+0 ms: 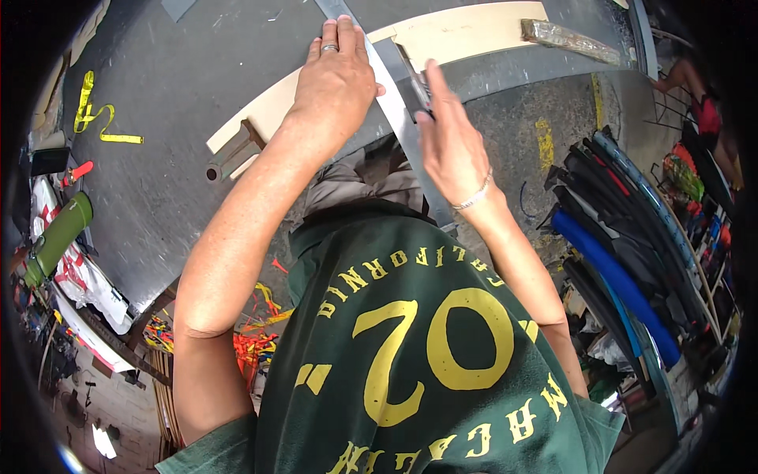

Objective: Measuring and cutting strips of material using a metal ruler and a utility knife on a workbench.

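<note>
Pale strip: one long flat piece, along the near edge of the desk, passing under the straightedge
Straightedge: metal, set crosswise over the strip, its lower end reaching out past the near edge toward the person's body
Left hand: palm down on the straightedge, fingers stretched and close together, pressing, nothing gripped
Right hand: just right of the straightedge, fingers mostly straight, seemingly closed lightly about a slim cutter; the grip partly hidden
Stage, as judged: setting-up done, with straightedge laid and pinned and cutter beside it; cutting seems unfinished, no clearly parted piece to be made out; whether the strip is scored under the metal, cannot tell
Wrapped block: long, shiny, lying on the right end of the strip
Metal tool: round-ended, at the near edge, by the strip's left end
Measuring tape: yellow, loosely curled, toward the left edge of the desk
Desk surface: dark grey, scuffed
Green roll: by the left edge
Floor: grey, worn, with yellow marks
Room: dark rolls and a blue roll stacked to the right; bright scraps below the desk; another person partly visible, far right
</note>
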Tool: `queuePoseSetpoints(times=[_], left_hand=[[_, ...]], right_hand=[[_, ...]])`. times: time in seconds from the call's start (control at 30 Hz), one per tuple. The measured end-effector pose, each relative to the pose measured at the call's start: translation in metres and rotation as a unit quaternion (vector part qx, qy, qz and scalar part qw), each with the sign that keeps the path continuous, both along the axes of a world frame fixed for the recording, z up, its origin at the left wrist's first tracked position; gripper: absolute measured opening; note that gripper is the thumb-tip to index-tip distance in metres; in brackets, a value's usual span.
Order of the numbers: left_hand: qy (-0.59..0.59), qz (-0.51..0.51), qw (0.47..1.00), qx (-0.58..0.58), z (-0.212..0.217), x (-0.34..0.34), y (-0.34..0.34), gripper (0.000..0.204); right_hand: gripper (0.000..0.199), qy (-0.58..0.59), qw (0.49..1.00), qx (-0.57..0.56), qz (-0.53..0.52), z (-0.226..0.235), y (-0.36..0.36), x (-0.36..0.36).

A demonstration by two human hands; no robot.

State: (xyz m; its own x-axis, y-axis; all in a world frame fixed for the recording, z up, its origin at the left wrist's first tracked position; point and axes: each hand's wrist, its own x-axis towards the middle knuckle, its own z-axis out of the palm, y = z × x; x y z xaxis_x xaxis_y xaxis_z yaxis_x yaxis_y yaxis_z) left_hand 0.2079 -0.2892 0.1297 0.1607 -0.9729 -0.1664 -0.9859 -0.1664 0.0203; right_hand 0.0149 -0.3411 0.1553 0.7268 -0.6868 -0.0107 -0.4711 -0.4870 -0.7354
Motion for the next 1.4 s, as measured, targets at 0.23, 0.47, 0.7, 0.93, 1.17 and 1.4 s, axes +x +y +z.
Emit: queuePoseSetpoints(times=[0.23,0.47,0.7,0.93,1.17,1.4], left_hand=[[0.028,0.02,0.999,0.012,0.0,-0.003,-0.004,0.085],[-0.014,0.014,1.0,0.015,0.011,-0.008,-0.007,0.08],[-0.025,-0.02,0.982,0.187,0.046,-0.008,-0.022,0.075],[-0.018,-0.021,0.994,0.11,0.036,-0.007,-0.014,0.072],[-0.046,-0.028,0.976,0.211,0.044,-0.011,-0.026,0.071],[0.068,-0.043,0.994,-0.07,0.006,0.002,0.006,0.073]], right_hand=[[0.062,0.114,0.993,0.012,0.021,-0.012,-0.002,0.024],[0.06,0.112,0.993,-0.017,0.03,-0.011,-0.005,0.028],[0.062,0.131,0.99,-0.013,0.039,-0.01,-0.006,0.029],[0.063,0.159,0.986,-0.011,0.041,-0.007,-0.007,0.034],[0.066,0.205,0.978,0.013,0.048,-0.001,-0.005,0.032],[0.076,0.207,0.977,0.022,0.054,0.001,0.003,0.017]])
